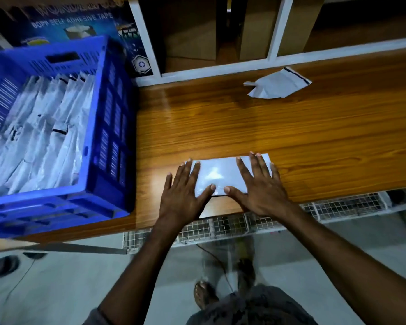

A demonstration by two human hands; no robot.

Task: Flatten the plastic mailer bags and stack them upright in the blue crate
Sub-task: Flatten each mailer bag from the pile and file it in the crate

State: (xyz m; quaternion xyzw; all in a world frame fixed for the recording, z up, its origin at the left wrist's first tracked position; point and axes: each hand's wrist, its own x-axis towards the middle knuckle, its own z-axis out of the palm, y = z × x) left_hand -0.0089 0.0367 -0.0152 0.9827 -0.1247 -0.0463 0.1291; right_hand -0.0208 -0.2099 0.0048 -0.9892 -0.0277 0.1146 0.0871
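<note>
A white plastic mailer bag [220, 174] lies flat on the wooden table [291, 127] near its front edge. My left hand [185, 193] presses on the bag's left end with fingers straight and spread. My right hand [258, 186] presses on its right end the same way, thumbs almost meeting in the middle. The blue crate [108, 109] stands at the table's left, and several white mailer bags [42, 132] lean upright in rows inside it. A crumpled white mailer bag [277, 84] lies at the back right of the table.
A white shelf frame [274, 29] with brown cardboard boxes stands behind the table. A blue tape carton [80, 22] sits behind the crate. Wire mesh baskets [338, 206] hang under the table's front edge. My feet and a cable are on the floor below.
</note>
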